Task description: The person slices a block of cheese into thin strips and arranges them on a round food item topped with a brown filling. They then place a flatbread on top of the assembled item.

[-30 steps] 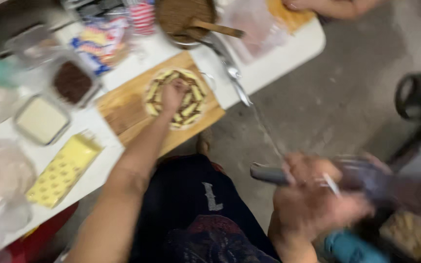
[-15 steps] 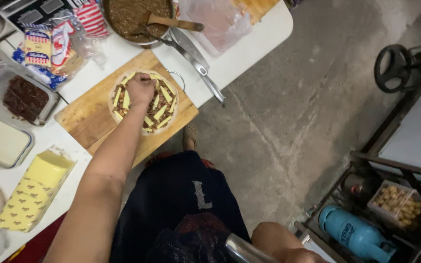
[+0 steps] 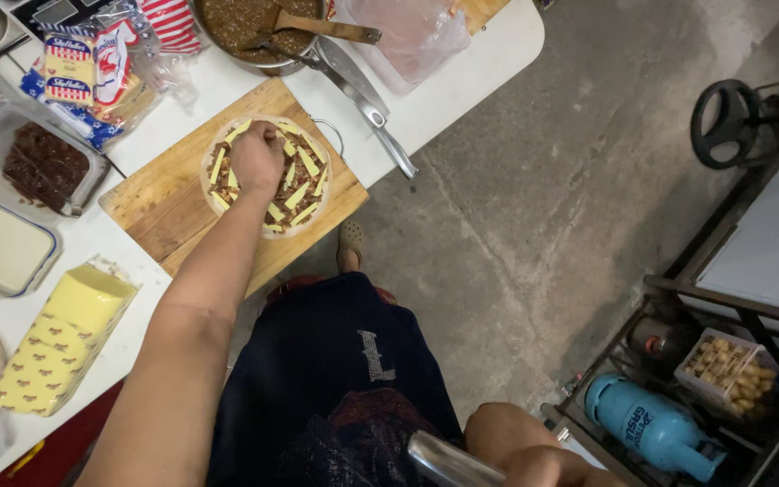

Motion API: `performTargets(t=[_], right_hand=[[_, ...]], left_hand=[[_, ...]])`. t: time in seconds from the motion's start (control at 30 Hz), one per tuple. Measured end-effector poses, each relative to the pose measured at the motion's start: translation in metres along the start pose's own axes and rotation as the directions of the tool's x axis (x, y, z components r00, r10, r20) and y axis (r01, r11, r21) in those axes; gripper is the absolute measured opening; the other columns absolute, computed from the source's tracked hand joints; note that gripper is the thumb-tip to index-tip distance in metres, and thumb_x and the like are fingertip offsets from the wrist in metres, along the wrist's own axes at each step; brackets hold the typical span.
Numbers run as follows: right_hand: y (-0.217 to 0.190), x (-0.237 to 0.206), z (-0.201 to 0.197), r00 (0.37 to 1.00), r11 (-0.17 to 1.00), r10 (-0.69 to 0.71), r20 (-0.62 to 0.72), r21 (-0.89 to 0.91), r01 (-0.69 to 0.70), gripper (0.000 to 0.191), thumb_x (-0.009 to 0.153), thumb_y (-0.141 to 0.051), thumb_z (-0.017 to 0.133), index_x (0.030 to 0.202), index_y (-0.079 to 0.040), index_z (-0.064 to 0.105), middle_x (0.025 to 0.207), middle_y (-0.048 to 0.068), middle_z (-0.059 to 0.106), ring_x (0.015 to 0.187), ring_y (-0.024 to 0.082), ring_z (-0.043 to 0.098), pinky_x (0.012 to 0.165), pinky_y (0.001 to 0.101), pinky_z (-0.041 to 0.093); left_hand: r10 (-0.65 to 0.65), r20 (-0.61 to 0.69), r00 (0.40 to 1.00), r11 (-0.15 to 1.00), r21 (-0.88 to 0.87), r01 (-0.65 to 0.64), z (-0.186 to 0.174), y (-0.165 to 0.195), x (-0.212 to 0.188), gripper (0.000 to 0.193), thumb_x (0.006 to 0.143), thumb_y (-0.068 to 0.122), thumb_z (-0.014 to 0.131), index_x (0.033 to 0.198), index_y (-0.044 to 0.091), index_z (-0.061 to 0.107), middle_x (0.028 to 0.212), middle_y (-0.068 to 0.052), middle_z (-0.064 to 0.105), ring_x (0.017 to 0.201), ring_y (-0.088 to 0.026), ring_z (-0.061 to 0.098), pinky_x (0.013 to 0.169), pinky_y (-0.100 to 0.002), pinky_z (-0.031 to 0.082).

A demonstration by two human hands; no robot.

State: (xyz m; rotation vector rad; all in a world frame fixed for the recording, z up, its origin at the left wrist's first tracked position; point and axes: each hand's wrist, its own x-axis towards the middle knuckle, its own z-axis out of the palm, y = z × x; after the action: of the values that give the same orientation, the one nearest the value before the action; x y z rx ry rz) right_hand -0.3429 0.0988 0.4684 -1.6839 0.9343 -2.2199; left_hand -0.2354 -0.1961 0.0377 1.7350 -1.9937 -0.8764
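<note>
My left hand [image 3: 257, 158] presses down, fingers bunched, on a round flatbread [image 3: 304, 194] covered with brown mince and yellow cheese strips. The flatbread lies on a wooden cutting board [image 3: 151, 212] at the edge of a white table [image 3: 462, 77]. My right hand [image 3: 547, 467] is low at the bottom edge of the view, away from the table, closed around a shiny metal handle [image 3: 444, 460]. The rest of that tool is out of view.
Behind the board stand a pot of brown mince [image 3: 245, 22] with a wooden spoon, metal tongs [image 3: 367, 104] and a plastic bag [image 3: 407, 32]. Cracker packets [image 3: 92, 63], two food tubs [image 3: 42, 167] and a cheese block [image 3: 60, 343] sit left. A blue gas canister [image 3: 651, 424] lies on a rack at right.
My right hand has dropped from mid view to the bottom edge, still gripping the tool. My left hand has stayed on the flatbread. The camera has shifted and steadied.
</note>
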Motion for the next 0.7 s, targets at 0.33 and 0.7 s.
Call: performTargets(t=[0.33, 0.7], right_hand=[[0.053, -0.074, -0.004, 0.654, 0.781, 0.615, -0.442, 0.221, -0.585, 0.024, 0.11, -0.028, 0.055, 0.12, -0.018, 0.036, 0.085, 0.004, 0.051, 0.071, 0.018, 0.052, 0.066, 0.0394, 0.049], [0.209, -0.261, 0.07, 0.145, 0.254, 0.967, 0.21, -0.844, -0.472, 0.026, 0.105, -0.029, 0.044, 0.117, -0.009, 0.056, 0.074, 0.021, 0.071, 0.068, 0.038, 0.07, 0.064, 0.0509, 0.054]], left_hand=[[0.137, -0.292, 0.947, 0.975, -0.131, -0.182, -0.073, -0.036, -0.074, 0.027, 0.091, 0.015, 0.079, 0.114, 0.002, 0.072, 0.112, -0.018, 0.066, 0.109, -0.038, 0.06, 0.096, -0.047, 0.046], [-0.005, -0.159, 0.987, 0.975, -0.222, -0.031, -0.09, -0.189, -0.213, 0.027, 0.087, 0.003, 0.068, 0.113, 0.003, 0.073, 0.117, -0.019, 0.068, 0.109, -0.041, 0.063, 0.099, -0.045, 0.051]])
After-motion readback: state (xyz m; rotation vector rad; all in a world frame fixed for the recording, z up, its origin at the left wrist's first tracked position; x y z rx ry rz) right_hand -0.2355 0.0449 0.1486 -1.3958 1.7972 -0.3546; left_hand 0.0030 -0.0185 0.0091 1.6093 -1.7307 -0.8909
